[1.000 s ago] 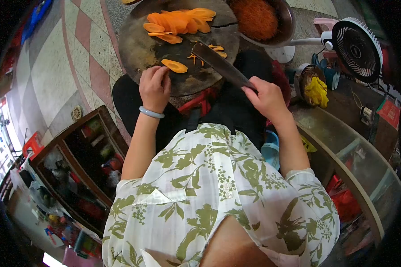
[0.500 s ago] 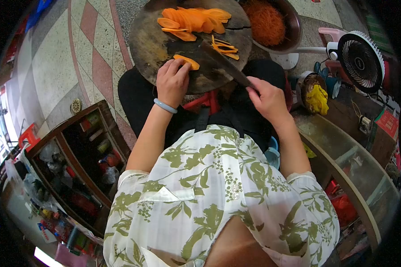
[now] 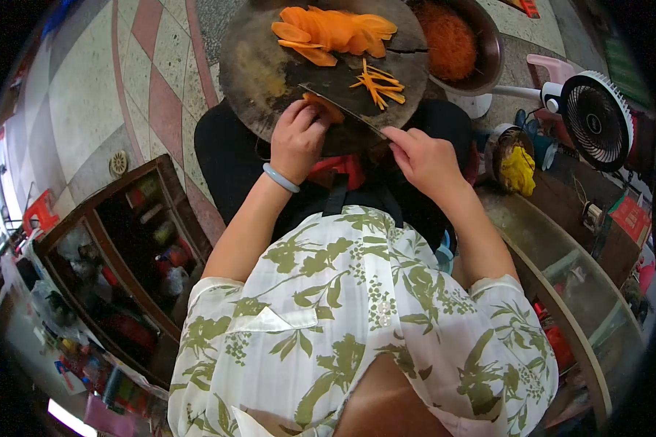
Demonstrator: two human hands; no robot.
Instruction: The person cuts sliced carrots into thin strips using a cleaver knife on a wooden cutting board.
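On a round wooden chopping board, my left hand presses carrot slices down with curled fingers. My right hand grips the handle of a kitchen knife. Its blade slants across the board, edge-on to my view, along the held slices and close to my left fingertips. Overlapping carrot slices lie fanned out at the far side of the board. Cut carrot strips form a small loose heap right of the blade. My fingers partly cover the held slices.
A metal bowl of shredded carrot stands right of the board. Further right are a fan and a pot with a yellow cloth or bag. An open-fronted cabinet is at left, a glass-topped case at right.
The knife has swung from lying over the board beside the strips to the slices under my left hand. The strips are now spread more loosely. The view has shifted slightly.
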